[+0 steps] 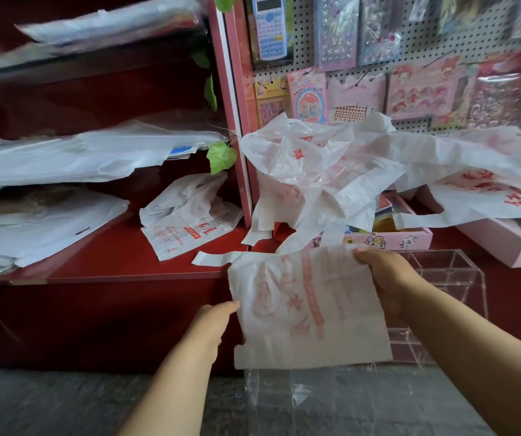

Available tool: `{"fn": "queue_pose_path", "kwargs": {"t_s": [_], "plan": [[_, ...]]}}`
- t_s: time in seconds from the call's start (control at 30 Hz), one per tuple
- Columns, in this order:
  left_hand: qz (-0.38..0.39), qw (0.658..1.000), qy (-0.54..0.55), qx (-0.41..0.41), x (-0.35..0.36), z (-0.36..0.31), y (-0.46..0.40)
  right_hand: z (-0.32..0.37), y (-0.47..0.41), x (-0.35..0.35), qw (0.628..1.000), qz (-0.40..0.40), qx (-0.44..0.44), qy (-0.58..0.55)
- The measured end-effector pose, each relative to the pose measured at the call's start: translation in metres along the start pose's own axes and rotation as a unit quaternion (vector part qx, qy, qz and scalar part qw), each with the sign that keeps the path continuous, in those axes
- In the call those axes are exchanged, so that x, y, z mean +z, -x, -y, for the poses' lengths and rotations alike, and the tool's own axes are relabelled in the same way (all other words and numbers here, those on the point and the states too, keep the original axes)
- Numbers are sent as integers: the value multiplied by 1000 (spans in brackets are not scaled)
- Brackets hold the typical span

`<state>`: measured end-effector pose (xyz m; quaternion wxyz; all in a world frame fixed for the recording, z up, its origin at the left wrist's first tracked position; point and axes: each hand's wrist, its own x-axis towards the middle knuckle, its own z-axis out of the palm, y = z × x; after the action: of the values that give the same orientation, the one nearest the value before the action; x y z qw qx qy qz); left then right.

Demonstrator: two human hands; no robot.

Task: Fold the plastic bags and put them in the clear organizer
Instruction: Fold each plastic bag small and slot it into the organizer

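Both hands are on one bag right now. Our right hand (385, 275) is pinching the top right corner of the white plastic bag (309, 306), thumb over the front, and our left hand (213, 322) is touching its left edge lower down with the fingers mostly straight, more steadying than gripping as far as we can tell.

From the head view, we're holding the bag spread flat in the air, just in front of the red shelf's (120, 262) front edge. One handle strip is sticking out to the left at the top. The clear organizer (451, 278) is sitting right behind and below the bag, near the shelf's right end, and it looks like nothing's in it yet, though the bag is hiding part of it.

So we're guessing this is the flatten-it-out stage before the first fold. Next move probably means tucking that handle in and bringing one side over the other, keeping the thin plastic taut.

A loose pile of bags (347, 165) is still waiting further back, draped over a pink box (391, 239).

Printing on the bag is red, seen through from the back, so we can't read it.
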<state>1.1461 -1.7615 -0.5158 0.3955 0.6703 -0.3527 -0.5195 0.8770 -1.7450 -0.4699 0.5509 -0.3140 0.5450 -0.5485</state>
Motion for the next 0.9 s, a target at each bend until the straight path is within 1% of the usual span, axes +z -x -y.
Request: {"fn": "queue_pose_path", "kwargs": {"t_s": [0.07,0.23,0.27,0.37,0.4,0.5,0.6,0.67,0.73,0.8,0.83,0.9], "plan": [[34,999,5,-13,6,4,-5,-4,0,-9,1000,-6,20,-8],[65,998,8,4,17,7,-14,-12,-2,-22,999,-29,32,8],[57,998,-3,14,17,9,-16,-12,-2,-25,999,-30,34,11],[-8,996,-61,57,13,13,-27,-11,-5,-30,999,-32,31,13],[-13,995,-74,65,11,12,-27,-11,-6,-32,999,-30,29,9],[13,993,-85,85,6,7,-29,-9,-6,-37,999,-22,22,-8],[20,995,-41,84,6,2,-26,-5,-1,-42,998,9,31,-54],[43,998,-3,51,7,0,-20,-1,2,-44,996,31,38,-72],[105,994,13,16,9,-2,-13,3,3,-46,996,37,32,-77],[158,987,4,21,13,-1,-8,3,2,-50,995,36,30,-82],[167,985,0,35,15,0,-7,3,1,-51,995,34,30,-85],[151,987,-3,49,21,4,-4,2,-3,-55,995,32,26,-89]]}}
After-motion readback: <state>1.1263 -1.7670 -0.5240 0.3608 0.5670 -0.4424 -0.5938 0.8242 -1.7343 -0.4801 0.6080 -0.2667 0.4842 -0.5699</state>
